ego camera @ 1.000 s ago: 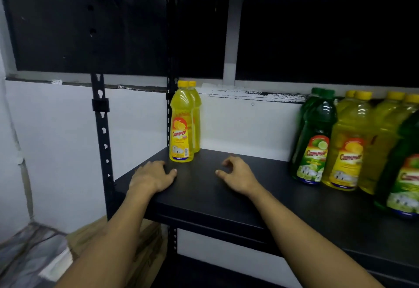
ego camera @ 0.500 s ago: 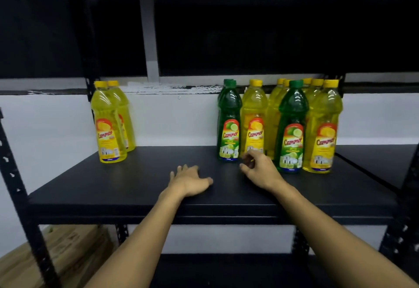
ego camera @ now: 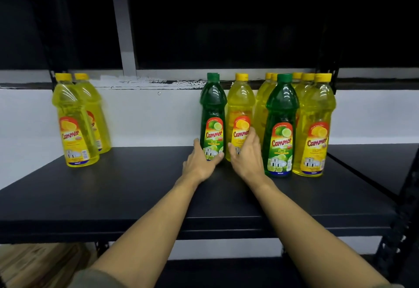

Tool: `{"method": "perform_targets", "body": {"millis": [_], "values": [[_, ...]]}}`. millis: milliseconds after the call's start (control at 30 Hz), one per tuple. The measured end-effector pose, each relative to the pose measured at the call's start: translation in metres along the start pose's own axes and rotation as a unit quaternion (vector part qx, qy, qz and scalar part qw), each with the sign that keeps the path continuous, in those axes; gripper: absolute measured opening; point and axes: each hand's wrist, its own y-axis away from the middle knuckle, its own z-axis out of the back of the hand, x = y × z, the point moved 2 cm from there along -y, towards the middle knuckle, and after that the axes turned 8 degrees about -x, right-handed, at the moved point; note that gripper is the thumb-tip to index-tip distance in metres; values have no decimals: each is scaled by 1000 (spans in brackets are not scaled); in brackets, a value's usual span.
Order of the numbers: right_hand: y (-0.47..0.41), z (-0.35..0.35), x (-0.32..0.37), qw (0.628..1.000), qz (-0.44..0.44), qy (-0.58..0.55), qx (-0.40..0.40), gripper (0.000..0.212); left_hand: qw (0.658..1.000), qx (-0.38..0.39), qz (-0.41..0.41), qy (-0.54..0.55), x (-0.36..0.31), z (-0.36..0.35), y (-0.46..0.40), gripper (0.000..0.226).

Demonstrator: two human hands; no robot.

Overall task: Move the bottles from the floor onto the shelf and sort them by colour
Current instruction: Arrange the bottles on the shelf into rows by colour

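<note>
On the black shelf [ego camera: 136, 185] stand yellow and green Cammer bottles. Two yellow bottles [ego camera: 72, 117] are at the far left. In the middle group, my left hand [ego camera: 200, 163] wraps the base of a green lime bottle [ego camera: 213, 106], thumb on its right side. My right hand [ego camera: 246, 158] curls around the lower part of the yellow bottle [ego camera: 240, 104] beside it. Both bottles stand upright on the shelf. Another green bottle [ego camera: 281, 117] stands in front of several yellow bottles [ego camera: 317, 117] to the right. One more green cap shows behind the held green bottle.
A black upper shelf hangs overhead. A black metal upright [ego camera: 405, 197] borders the shelf on the right, with a second shelf board [ego camera: 374, 163] beyond it. Cardboard [ego camera: 34, 262] lies on the floor at lower left. A white wall runs behind the bottles.
My view has swung right from the shelf's left end. Both hands slid from resting flat on the shelf to the middle bottles and closed around a green and a yellow one.
</note>
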Motion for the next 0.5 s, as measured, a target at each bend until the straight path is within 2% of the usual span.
{"method": "perform_targets", "body": {"millis": [133, 267, 500], "values": [[-15, -14, -3, 999, -17, 25, -27, 86, 999, -42, 20, -4, 6, -5, -24, 71], [-17, -20, -7, 997, -8, 69, -29, 94, 997, -68, 27, -6, 11, -7, -29, 63], [-9, -10, -1, 996, 0, 81, -36, 92, 996, -77, 35, 41, 17, -3, -22, 73]]}}
